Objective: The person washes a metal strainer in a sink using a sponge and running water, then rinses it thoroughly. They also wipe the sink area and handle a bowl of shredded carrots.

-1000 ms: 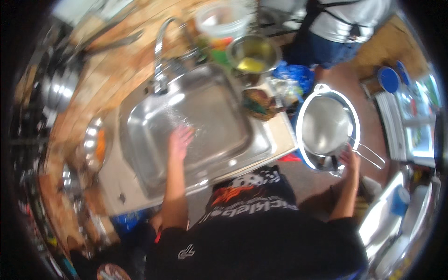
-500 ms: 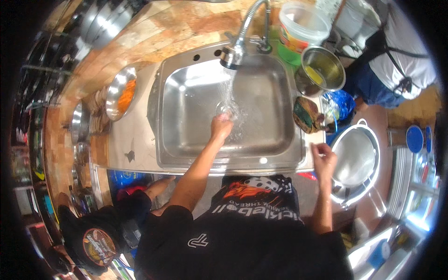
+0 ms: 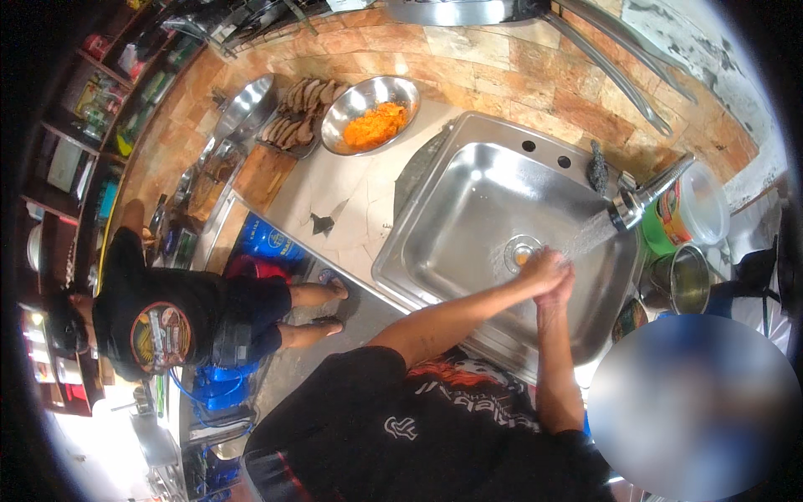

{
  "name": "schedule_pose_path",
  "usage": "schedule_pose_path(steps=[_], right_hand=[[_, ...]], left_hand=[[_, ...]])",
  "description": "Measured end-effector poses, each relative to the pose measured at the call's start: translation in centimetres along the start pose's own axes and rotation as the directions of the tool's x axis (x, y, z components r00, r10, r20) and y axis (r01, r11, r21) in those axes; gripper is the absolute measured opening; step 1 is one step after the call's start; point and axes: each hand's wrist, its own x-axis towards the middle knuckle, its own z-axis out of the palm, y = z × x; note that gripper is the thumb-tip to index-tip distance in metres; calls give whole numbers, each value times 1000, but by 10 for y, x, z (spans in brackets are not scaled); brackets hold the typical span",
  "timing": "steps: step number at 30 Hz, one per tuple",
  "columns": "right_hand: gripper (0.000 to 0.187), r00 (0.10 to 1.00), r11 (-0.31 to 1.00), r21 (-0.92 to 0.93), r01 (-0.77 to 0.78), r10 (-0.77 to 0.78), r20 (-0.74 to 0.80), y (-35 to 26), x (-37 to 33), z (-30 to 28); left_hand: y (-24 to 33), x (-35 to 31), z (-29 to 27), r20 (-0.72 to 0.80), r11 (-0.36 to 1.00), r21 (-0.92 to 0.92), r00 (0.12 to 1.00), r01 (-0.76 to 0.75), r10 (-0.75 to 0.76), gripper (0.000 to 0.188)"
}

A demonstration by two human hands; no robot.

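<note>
standing at far left is a co-worker (image 3: 180, 293) in a black shirt. a steel bowl (image 3: 336, 113) of orange food (image 3: 376, 125) rests on the counter (image 3: 343, 188). further right, the steel sink (image 3: 464, 217) lies beneath the person's left hand (image 3: 542, 268), which touches the right hand (image 3: 560, 289) near the drain (image 3: 522, 249); whether either grips anything, one cannot tell. beyond them, the faucet (image 3: 627, 207) sprays water (image 3: 590, 236).

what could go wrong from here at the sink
Water from the faucet might splash off the left hand and right hand, pressed together over the sink, and wet the counter. Something orange shows at the drain; if loose, it could slow draining. The tub stands close to the faucet and might get bumped.
</note>
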Motion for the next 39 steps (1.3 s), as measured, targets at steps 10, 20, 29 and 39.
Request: schedule_pose_path(steps=[10,20,29,39], right_hand=[[40,955,949,-155,276,-289,-70,29,1,-42],[43,453,-689,-703,-178,-692,563,-112,-114,-61],[42,723,-845,-483,228,-186,666,-175,-140,-127],[45,696,-708,-318,631,336,635,-51,-178,-99]], left_hand=[[-12,-3,-17,350,868,-491,930,76,116,32],[-20,4,-33,537,960,-256,842,109,48,44],[9,-32,-20,683,931,-273,731,243,10,35],[-1,-90,-21,278,781,-515,930,354,-239,21]])
